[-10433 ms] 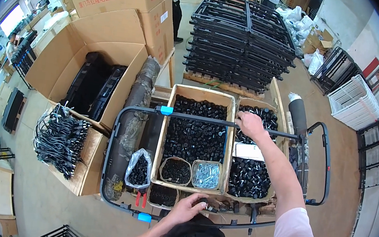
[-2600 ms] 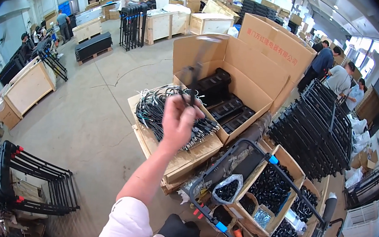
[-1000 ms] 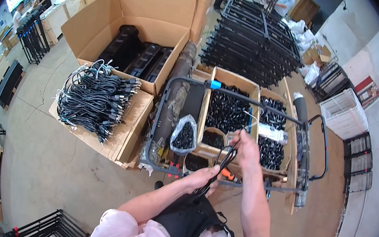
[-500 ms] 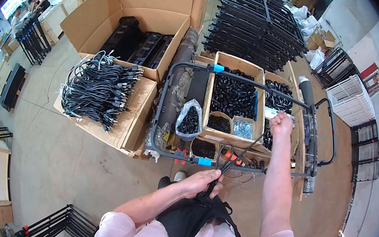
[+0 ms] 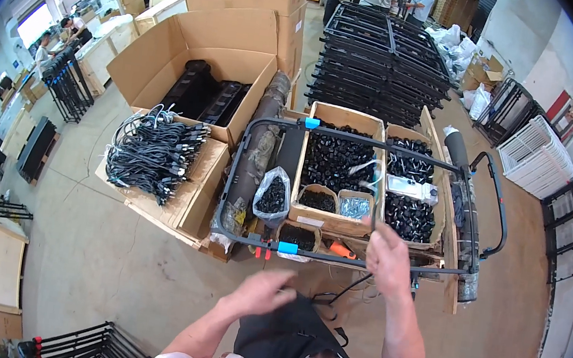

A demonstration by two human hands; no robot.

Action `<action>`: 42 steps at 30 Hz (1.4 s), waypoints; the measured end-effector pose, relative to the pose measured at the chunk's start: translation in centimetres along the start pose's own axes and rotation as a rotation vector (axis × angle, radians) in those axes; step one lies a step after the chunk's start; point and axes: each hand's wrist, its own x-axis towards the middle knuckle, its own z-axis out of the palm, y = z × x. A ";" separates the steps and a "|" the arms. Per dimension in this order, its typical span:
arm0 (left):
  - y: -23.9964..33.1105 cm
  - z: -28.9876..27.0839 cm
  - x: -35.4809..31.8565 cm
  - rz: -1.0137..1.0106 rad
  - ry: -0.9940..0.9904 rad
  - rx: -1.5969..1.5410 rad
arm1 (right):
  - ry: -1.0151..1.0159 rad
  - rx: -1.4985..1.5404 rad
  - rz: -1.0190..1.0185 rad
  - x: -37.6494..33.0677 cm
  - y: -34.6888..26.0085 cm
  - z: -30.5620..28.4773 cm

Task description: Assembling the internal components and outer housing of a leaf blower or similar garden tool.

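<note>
Many cardboard boxes (image 5: 202,47) — concrete floor (image 5: 97,263), warehouse

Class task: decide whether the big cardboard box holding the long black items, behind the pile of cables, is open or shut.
Open. The large cardboard box has its flaps standing up and outward, and the black items inside show from above.

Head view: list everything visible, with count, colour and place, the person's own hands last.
Metal frame: one, black, lying across the wooden crates.
Small parts: many, black, filling the middle crate.
Plastic bag of parts: one, clear, left of that crate.
Cable bundles: a pile, black, on the flattened cardboard at left.
Open carton: one, brown, behind the cables.
Stacked frames: a pile, black, at the back.
Left hand: at the dark apron, blurred.
Right hand: near the frame's front bar, pinching a thin cord.
</note>
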 end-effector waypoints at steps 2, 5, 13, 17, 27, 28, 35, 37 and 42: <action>2.9 -2.0 0.2 0.080 0.525 -0.076 | -0.085 -0.022 0.049 -2.6 1.4 0.1; 6.9 -4.8 1.7 0.253 0.866 0.103 | -0.195 -0.183 -0.021 -5.4 4.4 -1.1; 10.2 -4.5 4.3 0.377 0.425 0.423 | -0.306 -0.732 -0.300 -9.3 5.8 -1.6; 7.9 -2.3 3.9 0.115 0.258 0.366 | -0.180 -0.876 -0.479 -9.9 7.5 -3.0; -0.7 5.6 2.2 -0.388 -0.392 -0.885 | -0.283 -0.794 -0.470 -9.4 10.1 -2.3; -1.1 6.5 1.6 -0.280 -0.365 -1.034 | -0.330 -0.727 -0.428 -9.1 10.2 -2.0; -4.3 5.4 -0.1 -0.128 -0.201 -1.470 | -0.498 -0.449 0.089 -8.0 9.9 0.5; -5.4 4.8 -0.7 -0.159 -0.292 -1.466 | -0.553 -0.400 0.179 -7.5 10.5 1.1; -5.4 3.3 -1.1 -0.113 -0.327 -1.572 | -0.647 -0.555 0.205 -6.7 10.2 3.2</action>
